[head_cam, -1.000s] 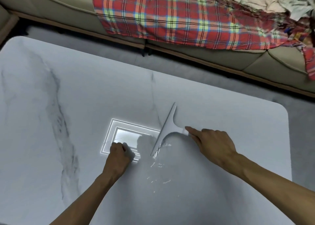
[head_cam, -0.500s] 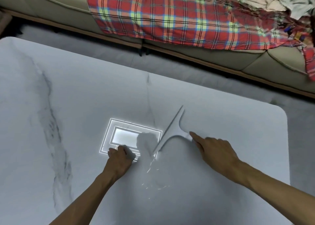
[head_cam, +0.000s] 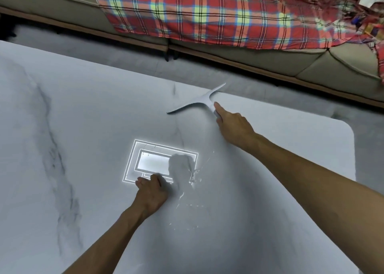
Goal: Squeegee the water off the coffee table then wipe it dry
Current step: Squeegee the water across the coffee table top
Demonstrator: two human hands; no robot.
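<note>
Squeegee [head_cam: 199,102] lies on coffee table [head_cam: 83,111], behind water [head_cam: 193,176].

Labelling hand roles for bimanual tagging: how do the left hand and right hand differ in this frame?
Right hand grips the squeegee; left hand holds nothing visible.
Right hand has its index finger straight along the handle; left hand is curled in a fist.
Right hand reaches near the far edge of the coffee table; left hand rests mid-table.
Shared: both are bare, backs facing up.

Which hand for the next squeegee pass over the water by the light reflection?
Right. The right hand grips the squeegee, blade near the coffee table's far edge, so it can likely pull back over the droplets. The left hand rests curled on the table, no tool visible.
</note>
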